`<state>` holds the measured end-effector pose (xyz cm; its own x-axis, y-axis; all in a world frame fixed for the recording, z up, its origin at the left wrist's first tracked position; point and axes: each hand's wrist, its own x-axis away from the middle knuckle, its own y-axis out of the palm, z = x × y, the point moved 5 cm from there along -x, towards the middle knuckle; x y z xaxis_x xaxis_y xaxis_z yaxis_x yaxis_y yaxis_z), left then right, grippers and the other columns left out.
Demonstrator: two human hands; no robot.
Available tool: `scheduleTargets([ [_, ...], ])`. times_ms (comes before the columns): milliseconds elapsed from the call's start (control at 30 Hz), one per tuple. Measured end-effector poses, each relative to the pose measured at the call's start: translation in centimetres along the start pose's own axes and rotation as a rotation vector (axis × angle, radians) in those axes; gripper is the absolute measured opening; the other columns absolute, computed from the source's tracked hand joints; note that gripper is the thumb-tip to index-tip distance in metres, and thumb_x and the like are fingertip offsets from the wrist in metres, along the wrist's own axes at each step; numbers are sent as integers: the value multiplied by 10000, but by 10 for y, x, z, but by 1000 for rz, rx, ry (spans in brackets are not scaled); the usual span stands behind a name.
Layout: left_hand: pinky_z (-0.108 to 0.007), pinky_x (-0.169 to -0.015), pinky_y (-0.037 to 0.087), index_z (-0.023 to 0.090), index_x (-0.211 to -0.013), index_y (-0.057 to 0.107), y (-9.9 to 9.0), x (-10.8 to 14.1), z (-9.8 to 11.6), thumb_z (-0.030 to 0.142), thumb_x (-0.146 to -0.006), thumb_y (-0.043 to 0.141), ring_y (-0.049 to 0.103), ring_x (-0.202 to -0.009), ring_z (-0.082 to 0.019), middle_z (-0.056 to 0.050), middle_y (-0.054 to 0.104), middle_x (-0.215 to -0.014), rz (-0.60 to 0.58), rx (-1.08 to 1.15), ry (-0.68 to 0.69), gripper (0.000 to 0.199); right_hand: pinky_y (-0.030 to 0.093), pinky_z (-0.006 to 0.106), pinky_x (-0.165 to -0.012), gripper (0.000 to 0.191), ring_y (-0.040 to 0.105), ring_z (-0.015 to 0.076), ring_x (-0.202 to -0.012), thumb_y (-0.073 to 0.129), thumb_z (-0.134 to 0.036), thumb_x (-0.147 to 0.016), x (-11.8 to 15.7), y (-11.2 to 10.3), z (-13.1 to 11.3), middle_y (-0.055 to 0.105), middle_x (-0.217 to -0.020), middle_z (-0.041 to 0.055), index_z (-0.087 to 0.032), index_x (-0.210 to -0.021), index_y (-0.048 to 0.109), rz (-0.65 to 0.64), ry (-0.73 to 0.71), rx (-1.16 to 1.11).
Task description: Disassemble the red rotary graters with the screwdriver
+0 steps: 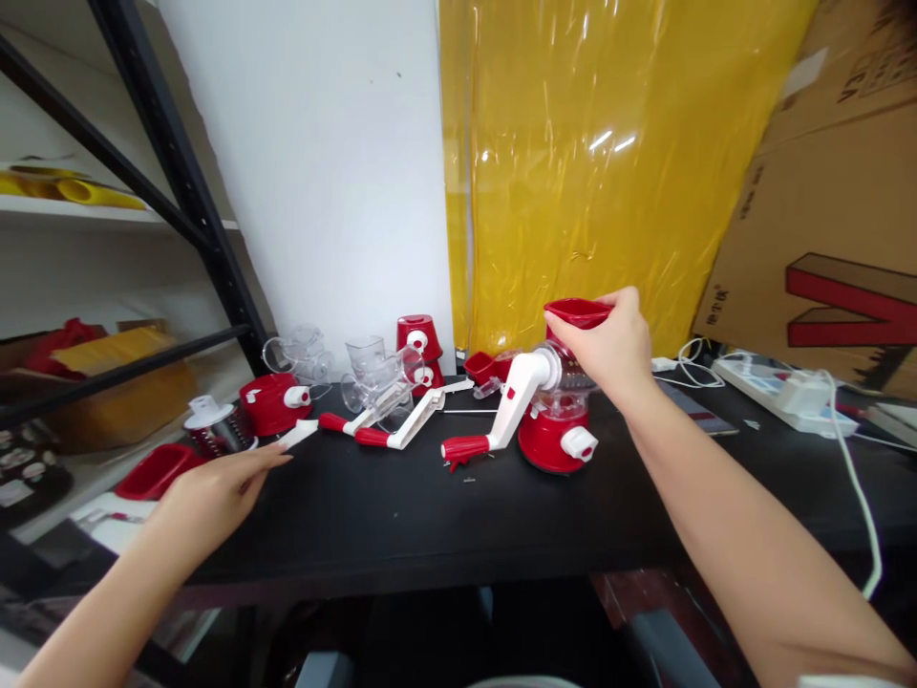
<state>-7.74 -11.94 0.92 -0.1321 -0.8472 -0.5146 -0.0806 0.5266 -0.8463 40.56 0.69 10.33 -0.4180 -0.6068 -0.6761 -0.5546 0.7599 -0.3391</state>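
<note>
My right hand (pixel 608 349) grips the red food pusher (pixel 573 310) at the top of a rotary drum grater (pixel 555 435). The grater stands upright on a red base, and its white crank (pixel 520 392) with a red handle points down to the left. Some of the hopper and drum lies hidden behind my fingers. At the left, my left hand (pixel 222 492) hovers low with its fingers stretched out. Its fingertips are beside a small white flat piece (pixel 299 434); whether they touch is unclear. Two loose cranks (pixel 415 420) lie between the hands.
Clear plastic housings (pixel 379 373), red bases (pixel 272 403), a grating drum (pixel 219 427) and a red pusher (pixel 158 470) are on the black table (pixel 430 521). A white power strip (pixel 780 392) with cables lies right. A black shelf frame (pixel 193 191) rises left; a cardboard box (pixel 823 210) stands behind.
</note>
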Motion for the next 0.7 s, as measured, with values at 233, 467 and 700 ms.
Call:
scheduleTargets([
  [233,-397,-857,548,166,-1111,721,14,-17,10,253,-895,333,732,-935,-278,-67,761,-1074,-233,-100,-92,452,498,461,-746,741,639,320,-854,681,-756,-544,6,1,-2,648,-927,108,-218,-1006,465,32,-21,5],
  [467,-396,-789,580,226,-1003,729,15,-20,30,240,-943,299,744,-858,-254,-27,782,-976,-153,-66,14,434,502,458,-754,725,637,326,-873,652,-765,-591,9,7,-6,654,-935,128,-214,-1027,472,6,-50,-31],
  [700,-357,-787,577,207,-1047,728,26,-24,36,227,-923,351,742,-896,-258,-63,777,-1006,-179,61,-41,398,503,471,-768,730,638,340,-894,640,-760,-609,10,9,-5,649,-953,141,-204,-1048,462,4,-21,-4],
])
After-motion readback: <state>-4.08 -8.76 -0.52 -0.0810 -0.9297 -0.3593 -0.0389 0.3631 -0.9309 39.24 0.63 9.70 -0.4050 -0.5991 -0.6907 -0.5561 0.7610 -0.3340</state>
